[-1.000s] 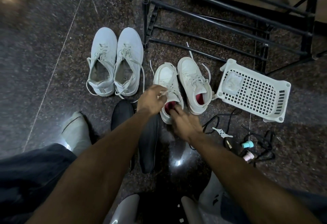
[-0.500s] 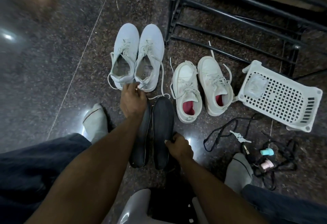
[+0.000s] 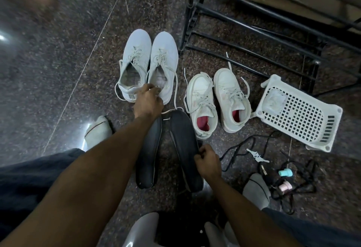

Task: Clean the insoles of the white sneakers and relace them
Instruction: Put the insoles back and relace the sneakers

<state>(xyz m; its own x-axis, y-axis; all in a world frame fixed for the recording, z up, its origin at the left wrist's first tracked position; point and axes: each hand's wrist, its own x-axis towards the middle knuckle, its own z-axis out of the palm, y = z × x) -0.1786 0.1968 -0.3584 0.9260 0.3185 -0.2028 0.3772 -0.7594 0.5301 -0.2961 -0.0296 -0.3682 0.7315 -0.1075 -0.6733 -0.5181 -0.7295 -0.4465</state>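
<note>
Two pairs of white sneakers stand on the dark floor. The larger pair [image 3: 148, 61] is at centre, its laces loose. The smaller pair [image 3: 216, 98], with pink insides, stands to its right. Two black insoles lie side by side in front of me, the left insole [image 3: 148, 149] partly under my forearm. My left hand [image 3: 148, 100] reaches the heel of the right shoe of the larger pair, its fingers curled over the heel rim. My right hand [image 3: 208, 160] pinches the right edge of the right insole [image 3: 184, 145].
A white perforated plastic basket [image 3: 298, 114] lies tipped at the right. Black laces [image 3: 254, 149], a small white piece and two small caps, teal [image 3: 285, 173] and pink, are scattered at lower right. A black metal shoe rack [image 3: 254, 28] stands behind. My socked feet flank the insoles.
My left hand moved from the smaller left sneaker to the larger pair's heel. My right hand dropped back from the smaller sneaker to the right insole's edge. The view has shifted.
</note>
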